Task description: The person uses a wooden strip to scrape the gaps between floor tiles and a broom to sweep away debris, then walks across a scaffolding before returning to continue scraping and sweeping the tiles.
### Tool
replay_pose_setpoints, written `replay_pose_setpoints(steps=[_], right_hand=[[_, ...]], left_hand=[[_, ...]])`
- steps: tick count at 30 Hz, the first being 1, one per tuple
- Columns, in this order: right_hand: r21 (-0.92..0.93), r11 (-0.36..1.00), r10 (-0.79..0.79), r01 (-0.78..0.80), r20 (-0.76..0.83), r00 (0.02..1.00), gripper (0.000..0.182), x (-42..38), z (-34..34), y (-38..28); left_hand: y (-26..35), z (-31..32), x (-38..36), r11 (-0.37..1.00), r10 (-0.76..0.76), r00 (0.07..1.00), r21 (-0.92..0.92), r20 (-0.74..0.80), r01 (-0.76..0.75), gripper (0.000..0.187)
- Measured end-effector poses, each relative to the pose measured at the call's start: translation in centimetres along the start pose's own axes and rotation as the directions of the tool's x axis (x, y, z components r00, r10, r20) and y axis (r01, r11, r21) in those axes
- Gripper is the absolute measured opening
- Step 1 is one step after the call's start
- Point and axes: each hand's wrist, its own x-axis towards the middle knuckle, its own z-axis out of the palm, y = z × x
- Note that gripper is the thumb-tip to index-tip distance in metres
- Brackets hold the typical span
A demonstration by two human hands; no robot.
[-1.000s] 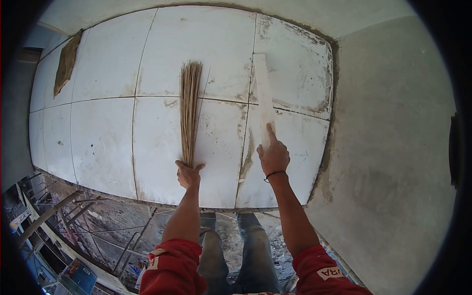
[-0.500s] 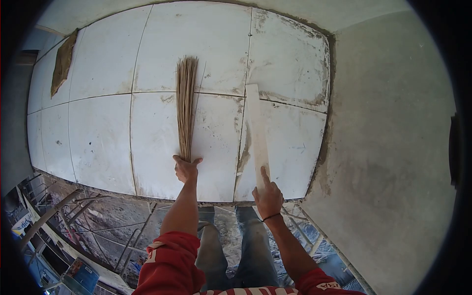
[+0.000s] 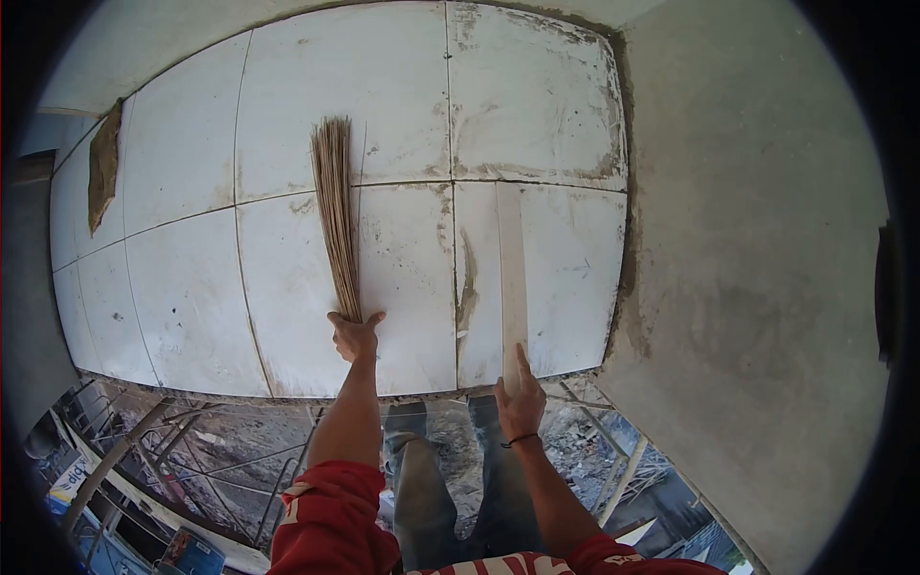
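Note:
My left hand (image 3: 356, 335) is closed around the bound lower end of a stick broom (image 3: 335, 211), whose thin brown bristles lie pointing away from me over the white tiles (image 3: 402, 268). On the right, my right hand (image 3: 521, 406) grips the near end of a long, flat, pale wooden strip (image 3: 514, 278), with the index finger stretched along it. The strip lies over the front right tile, its far end close to the cross joint. A smear of grey mortar (image 3: 467, 283) marks the tile to the left of the strip.
A torn brown piece of cardboard (image 3: 103, 172) lies at the far left of the tiles. A bare cement wall (image 3: 738, 268) bounds the right side. Below the front edge are scaffold pipes (image 3: 125, 446) and rubble-strewn ground (image 3: 230, 460) far beneath.
The wooden strip has shifted right across the tile and straightened. The view has turned slightly, and the broom leans more to the left. Both hands keep their hold.

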Motion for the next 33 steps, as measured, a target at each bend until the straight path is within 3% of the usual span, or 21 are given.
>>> replay_pose_setpoints(steps=[1,3,7,9,15,19,21,26,31,33], right_hand=[[0.005,0.999,-0.034,0.035,-0.115,0.993,0.085,0.8,-0.4,1.5],[0.049,0.996,0.077,-0.069,-0.191,0.979,0.081,2.2,-2.8,3.1],[-0.100,0.979,0.158,-0.179,-0.192,0.969,0.083,4.3,-6.3,5.6],[-0.125,0.989,0.052,-0.075,-0.180,0.982,0.083,4.0,-5.9,5.0],[-0.185,0.976,0.116,-0.113,0.005,0.993,0.089,1.8,-4.2,-1.5],[-0.124,0.992,0.032,-0.020,0.098,0.995,0.091,-0.5,-2.7,-1.8],[-0.066,0.998,0.021,-0.014,0.107,0.994,0.090,-2.7,-3.4,-0.4],[-0.272,0.961,0.147,-0.042,0.378,0.914,0.090,-12.3,-7.5,8.6],[-0.286,0.957,0.149,-0.037,0.382,0.912,0.087,-16.9,-7.3,13.7],[-0.267,0.963,0.137,-0.042,0.349,0.927,0.086,-16.0,-4.7,13.5]], left_hand=[[0.0,0.1,0.0,1.000,0.003,1.000,0.006,-0.030,-0.003,0.099],[0.1,0.4,-0.2,1.000,0.020,0.999,0.021,-0.048,-0.019,0.097],[-0.7,1.2,0.5,0.999,0.045,0.997,0.024,-0.064,-0.043,0.099],[-0.7,1.2,0.3,0.999,0.041,0.996,0.026,-0.077,-0.039,0.099],[-1.1,1.8,1.0,0.998,0.058,0.997,0.034,-0.060,-0.056,0.103],[-0.6,1.3,0.7,0.999,0.015,0.998,0.051,-0.057,-0.013,0.103],[-0.2,0.7,0.2,0.999,0.032,0.999,0.027,-0.043,-0.031,0.104],[0.1,0.5,0.1,0.999,0.017,1.000,0.030,-0.019,-0.017,0.107],[0.2,0.9,0.3,0.998,-0.014,0.998,0.053,-0.055,0.017,0.099],[0.4,0.2,-0.1,1.000,-0.014,1.000,0.020,0.019,0.014,0.107]])
